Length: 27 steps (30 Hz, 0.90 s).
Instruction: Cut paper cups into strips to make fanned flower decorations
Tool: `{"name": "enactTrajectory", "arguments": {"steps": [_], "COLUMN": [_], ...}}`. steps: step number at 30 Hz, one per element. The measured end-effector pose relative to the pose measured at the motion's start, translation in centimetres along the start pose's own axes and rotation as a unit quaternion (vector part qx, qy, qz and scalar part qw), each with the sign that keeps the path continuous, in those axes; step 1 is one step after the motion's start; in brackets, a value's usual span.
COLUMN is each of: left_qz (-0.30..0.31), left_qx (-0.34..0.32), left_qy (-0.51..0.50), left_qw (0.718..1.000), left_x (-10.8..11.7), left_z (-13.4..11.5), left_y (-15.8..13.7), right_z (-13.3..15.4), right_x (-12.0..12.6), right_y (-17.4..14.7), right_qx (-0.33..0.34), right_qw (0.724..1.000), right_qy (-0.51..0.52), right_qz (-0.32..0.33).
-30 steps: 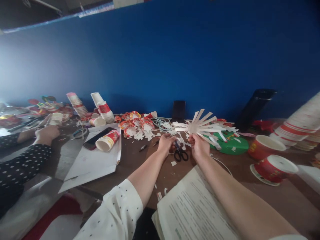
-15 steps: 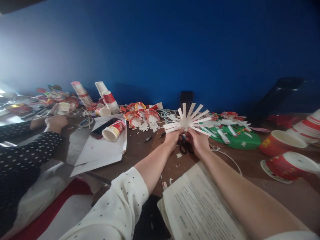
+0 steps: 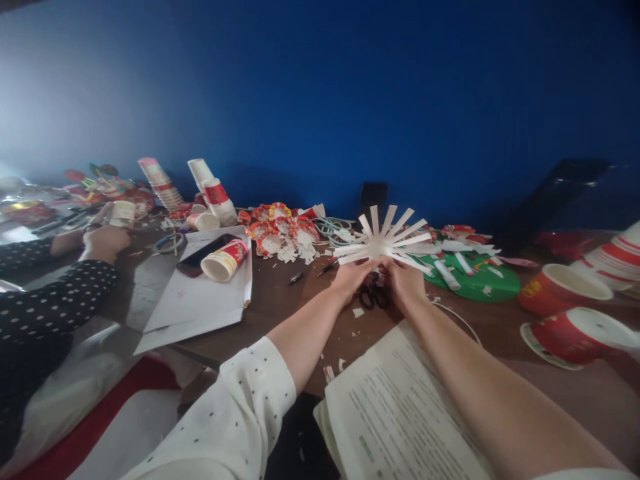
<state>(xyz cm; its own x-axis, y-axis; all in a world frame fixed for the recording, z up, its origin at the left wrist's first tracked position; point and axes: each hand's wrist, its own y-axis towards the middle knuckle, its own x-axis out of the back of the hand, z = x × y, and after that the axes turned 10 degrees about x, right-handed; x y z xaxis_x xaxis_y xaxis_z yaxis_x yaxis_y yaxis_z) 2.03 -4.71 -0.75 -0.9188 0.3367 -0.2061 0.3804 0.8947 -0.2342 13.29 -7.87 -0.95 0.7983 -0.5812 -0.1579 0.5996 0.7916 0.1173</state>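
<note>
Between both hands I hold a cut paper cup (image 3: 381,248), its wall slit into white strips that fan outward like rays. My left hand (image 3: 352,277) grips its lower left side, fingers closed at the near edge. My right hand (image 3: 404,280) pinches the lower right side, close beside the left. Below the hands, black-handled scissors (image 3: 367,298) lie on the brown table (image 3: 280,300), partly covered by the right hand. Small white paper scraps (image 3: 358,312) are scattered near them.
At left, a paper cup (image 3: 224,260) and a phone (image 3: 200,257) lie on white paper (image 3: 195,310). Cut cup pieces (image 3: 285,233) are heaped behind. A green plate (image 3: 493,283) with scraps and red cups (image 3: 563,288) stand right. An open book (image 3: 395,407) lies nearest. Another person's hand (image 3: 106,241) works far left.
My hands and the fanned cup have shifted slightly to the right, and more of the scissors' handles shows below them. The view has turned a little.
</note>
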Motion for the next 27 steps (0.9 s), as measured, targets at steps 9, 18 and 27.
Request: {"name": "enactTrajectory", "arguments": {"steps": [9, 18, 27], "left_qz": [-0.156, -0.154, -0.140], "left_qx": [0.010, 0.014, 0.011], "left_qy": [-0.062, -0.091, -0.104], "left_qw": [0.986, 0.984, 0.985], "left_x": [-0.6, -0.5, -1.6], "left_z": [0.1, 0.3, 0.6], "left_y": [0.5, 0.6, 0.5], "right_z": [-0.3, -1.3, -1.6], "right_x": [-1.3, -1.3, -0.9], "right_y": [-0.7, 0.1, 0.9], "right_qx": [0.053, 0.077, 0.154], "right_qw": [0.999, 0.997, 0.980], "right_qy": [0.000, -0.021, -0.123], "right_qz": [-0.006, 0.003, -0.037]}}
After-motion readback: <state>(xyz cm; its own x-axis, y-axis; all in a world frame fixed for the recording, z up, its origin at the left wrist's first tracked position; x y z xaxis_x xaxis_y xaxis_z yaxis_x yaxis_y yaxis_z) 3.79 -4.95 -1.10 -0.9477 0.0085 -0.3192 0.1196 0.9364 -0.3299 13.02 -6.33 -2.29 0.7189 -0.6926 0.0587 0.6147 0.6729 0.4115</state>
